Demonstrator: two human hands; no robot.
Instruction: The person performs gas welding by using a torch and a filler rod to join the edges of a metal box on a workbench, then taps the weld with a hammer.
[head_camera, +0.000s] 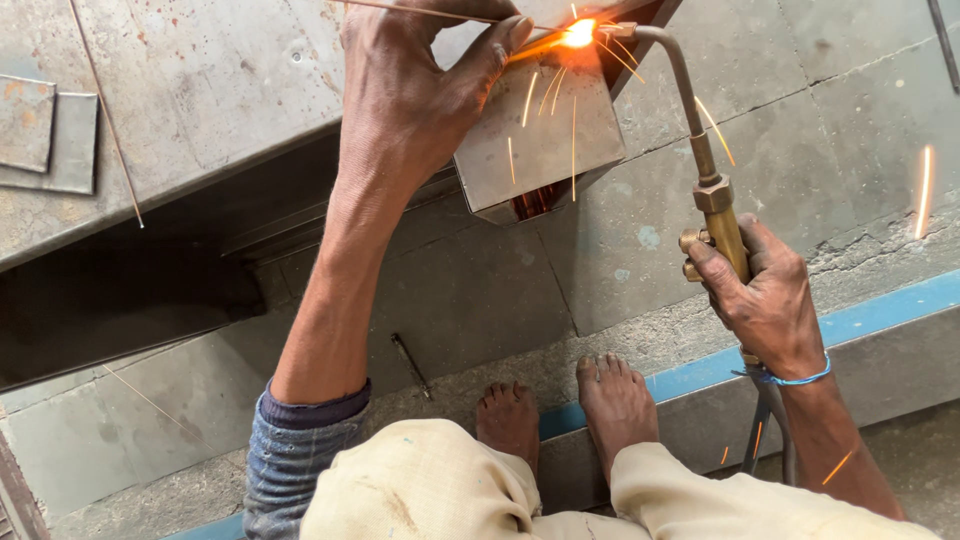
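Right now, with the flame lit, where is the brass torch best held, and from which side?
On the brass handle below the valve knobs, where the right hand grips it, fingers wrapped from the side nearest the person. The bent neck carries the flame up and away to the metal box, so the low handle is likely coolest. The left hand feeds the filler rod.
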